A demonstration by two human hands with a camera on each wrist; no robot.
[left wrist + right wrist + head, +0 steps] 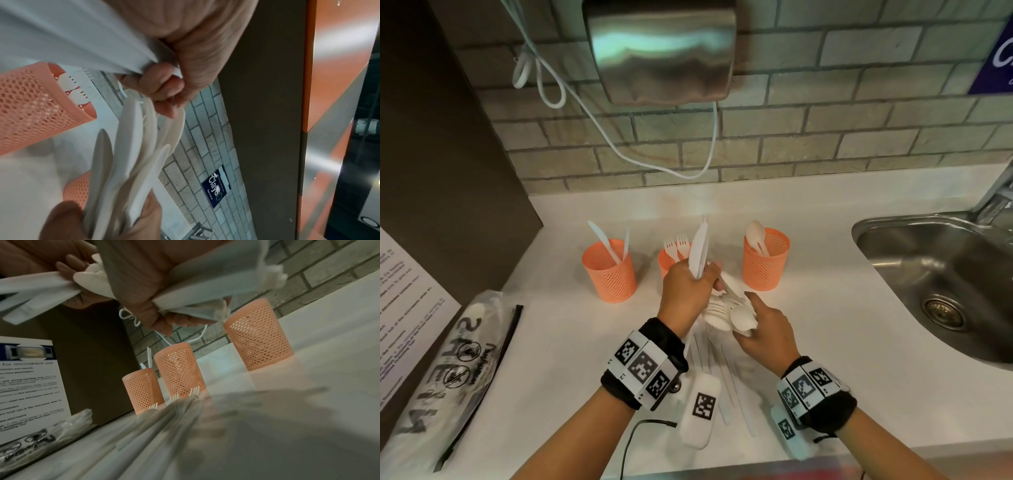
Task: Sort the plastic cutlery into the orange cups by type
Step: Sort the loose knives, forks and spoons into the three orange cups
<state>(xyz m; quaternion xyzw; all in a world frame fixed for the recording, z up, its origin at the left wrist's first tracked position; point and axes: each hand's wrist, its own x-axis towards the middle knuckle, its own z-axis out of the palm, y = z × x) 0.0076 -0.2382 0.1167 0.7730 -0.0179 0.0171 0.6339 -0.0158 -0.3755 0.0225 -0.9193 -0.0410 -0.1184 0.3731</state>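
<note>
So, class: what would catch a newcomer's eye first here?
Three orange cups on the white counter: the left cup holds knives, the middle cup forks, the right cup spoons. In front, the left hand grips white knives and the right hand grips spoons.

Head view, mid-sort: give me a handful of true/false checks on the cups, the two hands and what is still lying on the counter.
1. Three orange cups stand on the counter. True: the left cup, the middle cup and the right cup.
2. The right cup holds forks. False: it holds spoons; the forks are in the middle cup.
3. The left hand grips knives pointing up. True.
4. The right hand is empty. False: it holds spoons.
5. All cutlery is already in cups or hands. False: loose cutlery lies on the counter under the wrists.
6. The left cup contains knives. True: two white knives stick out.
</note>
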